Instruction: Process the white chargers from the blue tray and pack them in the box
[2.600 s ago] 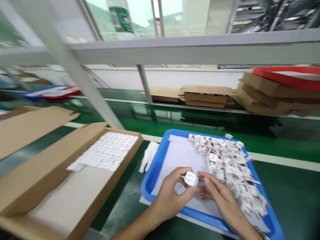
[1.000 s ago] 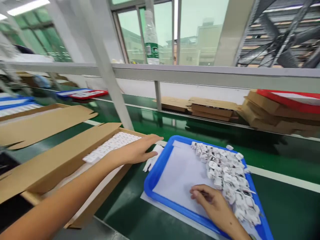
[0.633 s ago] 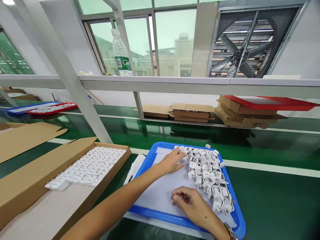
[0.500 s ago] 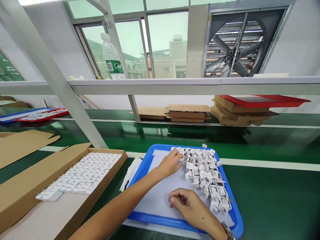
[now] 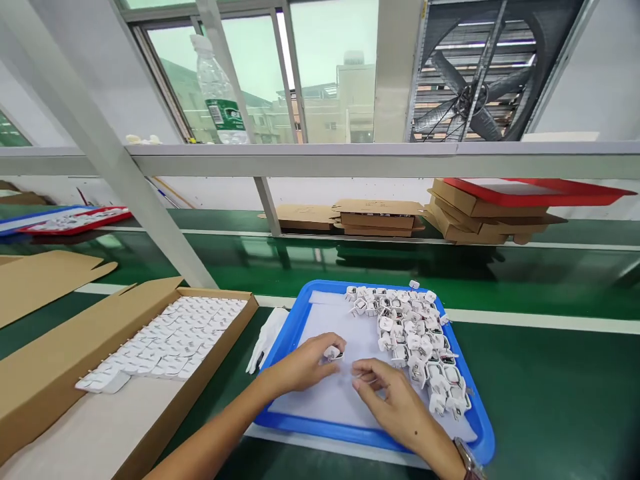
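My left hand (image 5: 311,362) pinches a small white plug-like part (image 5: 333,353) over the left half of a blue tray (image 5: 320,421). Just right of it is my right hand (image 5: 387,393), its thumb and fingers curled with a gap between them and no part visible there. Many similar white parts (image 5: 415,327) lie in a cluster along the tray's right side and top, on a white liner (image 5: 320,320). The two hands are close but apart.
An open cardboard box (image 5: 200,367) holding rows of white parts stands at the left. A white glove-like item (image 5: 267,337) lies between box and tray. Behind are stacked cartons (image 5: 377,217), a metal rail (image 5: 320,163) and a slanting post (image 5: 145,200).
My left hand has come back from the cluster's upper left toward my right hand, now with a white part in its fingers. The view has shifted slightly.
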`<action>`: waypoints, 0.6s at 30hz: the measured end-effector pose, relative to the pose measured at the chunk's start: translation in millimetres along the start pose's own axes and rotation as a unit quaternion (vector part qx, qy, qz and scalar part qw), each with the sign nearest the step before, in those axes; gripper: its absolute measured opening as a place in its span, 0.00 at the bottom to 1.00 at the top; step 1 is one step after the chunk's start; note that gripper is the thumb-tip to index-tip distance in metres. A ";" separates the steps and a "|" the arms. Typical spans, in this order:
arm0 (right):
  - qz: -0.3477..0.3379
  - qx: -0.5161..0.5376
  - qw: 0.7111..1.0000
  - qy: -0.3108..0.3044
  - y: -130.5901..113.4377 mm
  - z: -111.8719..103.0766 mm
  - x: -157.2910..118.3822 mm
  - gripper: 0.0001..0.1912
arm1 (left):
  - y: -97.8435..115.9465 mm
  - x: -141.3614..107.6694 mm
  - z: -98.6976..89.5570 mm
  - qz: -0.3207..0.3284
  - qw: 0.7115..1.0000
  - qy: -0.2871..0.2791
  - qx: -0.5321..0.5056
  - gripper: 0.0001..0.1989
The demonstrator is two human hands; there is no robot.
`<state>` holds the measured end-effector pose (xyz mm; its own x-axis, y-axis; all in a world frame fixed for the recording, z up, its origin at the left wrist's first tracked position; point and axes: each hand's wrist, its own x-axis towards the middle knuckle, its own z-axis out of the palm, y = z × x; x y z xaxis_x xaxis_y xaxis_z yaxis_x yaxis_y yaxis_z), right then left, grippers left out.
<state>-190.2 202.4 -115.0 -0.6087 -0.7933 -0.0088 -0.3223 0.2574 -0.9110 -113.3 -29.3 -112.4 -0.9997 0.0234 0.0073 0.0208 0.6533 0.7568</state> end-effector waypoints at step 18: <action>-0.275 -0.011 0.959 0.065 -11.7 -11.2 16.0 0.22 | 40.9 -26.5 18.5 -0.025 0.877 0.022 -0.478 0.18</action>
<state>-204.3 192.9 -99.8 -0.4265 -0.7377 0.5234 -0.6347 -0.1682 -0.7542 -85.7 10.7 -93.8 -0.9991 -0.0297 -0.0317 -0.0220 -0.2823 0.9591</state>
